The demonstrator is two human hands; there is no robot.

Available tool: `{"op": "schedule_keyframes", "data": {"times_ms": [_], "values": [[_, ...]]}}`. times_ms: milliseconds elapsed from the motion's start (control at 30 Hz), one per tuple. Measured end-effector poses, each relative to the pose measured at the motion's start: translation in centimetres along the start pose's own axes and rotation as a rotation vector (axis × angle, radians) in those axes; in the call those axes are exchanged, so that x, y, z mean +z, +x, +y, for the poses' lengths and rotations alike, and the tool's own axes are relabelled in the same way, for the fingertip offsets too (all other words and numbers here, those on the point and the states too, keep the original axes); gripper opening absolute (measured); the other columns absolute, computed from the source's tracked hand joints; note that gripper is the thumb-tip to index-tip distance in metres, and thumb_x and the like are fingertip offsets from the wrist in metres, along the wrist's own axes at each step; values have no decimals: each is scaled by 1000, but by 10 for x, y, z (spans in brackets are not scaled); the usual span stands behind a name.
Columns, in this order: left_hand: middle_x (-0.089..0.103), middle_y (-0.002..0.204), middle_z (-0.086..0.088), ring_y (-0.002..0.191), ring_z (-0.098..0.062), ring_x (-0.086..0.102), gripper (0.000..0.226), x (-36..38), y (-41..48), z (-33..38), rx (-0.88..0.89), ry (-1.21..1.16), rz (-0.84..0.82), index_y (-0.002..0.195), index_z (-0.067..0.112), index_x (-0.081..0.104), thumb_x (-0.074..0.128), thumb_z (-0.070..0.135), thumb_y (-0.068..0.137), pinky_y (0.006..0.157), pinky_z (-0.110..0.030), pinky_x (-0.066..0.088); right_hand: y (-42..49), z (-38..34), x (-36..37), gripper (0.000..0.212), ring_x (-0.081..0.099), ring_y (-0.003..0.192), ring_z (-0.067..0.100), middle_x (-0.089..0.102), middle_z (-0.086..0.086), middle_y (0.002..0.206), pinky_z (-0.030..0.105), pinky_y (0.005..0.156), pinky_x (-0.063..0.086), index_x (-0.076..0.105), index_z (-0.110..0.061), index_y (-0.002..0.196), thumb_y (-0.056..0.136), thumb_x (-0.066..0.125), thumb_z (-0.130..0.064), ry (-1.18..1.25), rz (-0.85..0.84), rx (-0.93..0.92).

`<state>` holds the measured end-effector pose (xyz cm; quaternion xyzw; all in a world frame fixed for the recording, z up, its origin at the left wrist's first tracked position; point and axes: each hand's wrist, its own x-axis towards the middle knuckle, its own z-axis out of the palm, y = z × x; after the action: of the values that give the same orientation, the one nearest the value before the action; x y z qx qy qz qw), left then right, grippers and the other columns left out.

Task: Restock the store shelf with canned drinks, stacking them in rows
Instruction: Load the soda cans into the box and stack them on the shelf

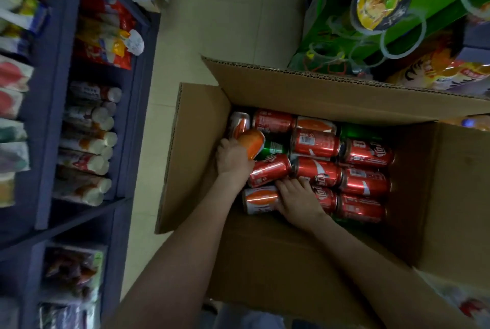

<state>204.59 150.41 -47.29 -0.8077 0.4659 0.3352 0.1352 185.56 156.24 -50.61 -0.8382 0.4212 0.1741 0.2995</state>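
Note:
An open cardboard box [196,159] on the floor holds several cans lying on their sides, mostly red cola cans [315,143], with a few orange and green ones. My left hand [233,160] grips an orange can [252,143] at the box's left side and holds it tilted above the others. My right hand [297,202] reaches in lower down, its fingers curled round an orange-and-silver can [258,198] lying near the front left of the box.
A dark blue shelf unit [50,121] on the left holds snack packs and rows of tubes. A green display [371,23] with cup noodles stands at the upper right. Pale floor tiles [238,10] run between them. The box flaps stand open.

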Motion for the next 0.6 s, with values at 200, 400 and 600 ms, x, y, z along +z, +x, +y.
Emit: {"op": "schedule_keyframes", "data": {"times_ms": [200, 400, 600], "values": [[39, 129, -12, 111, -27, 52, 70, -5, -33, 4, -72, -249, -41, 135, 8, 40, 71, 38, 80, 90, -34, 45, 4, -3, -2, 67, 26, 140, 28, 31, 14, 151, 41, 117, 8, 23, -7, 147, 92, 53, -31, -67, -49, -72], [58, 115, -9, 98, -25, 61, 65, -21, -56, 1, -140, -427, -176, 118, 12, 56, 77, 49, 69, 86, -37, 53, -36, -12, -53, 76, 39, 128, 22, 32, 7, 143, 29, 104, 35, 26, -9, 146, 86, 63, -38, 162, -22, -101], [67, 111, -4, 99, -18, 65, 41, -47, -106, 27, 82, -789, -444, 108, 20, 60, 78, 34, 74, 95, -41, 50, -127, 23, -112, 71, 48, 107, 6, 34, -6, 124, 11, 90, 43, 39, -16, 130, 72, 79, -28, 585, 207, 40]]}}
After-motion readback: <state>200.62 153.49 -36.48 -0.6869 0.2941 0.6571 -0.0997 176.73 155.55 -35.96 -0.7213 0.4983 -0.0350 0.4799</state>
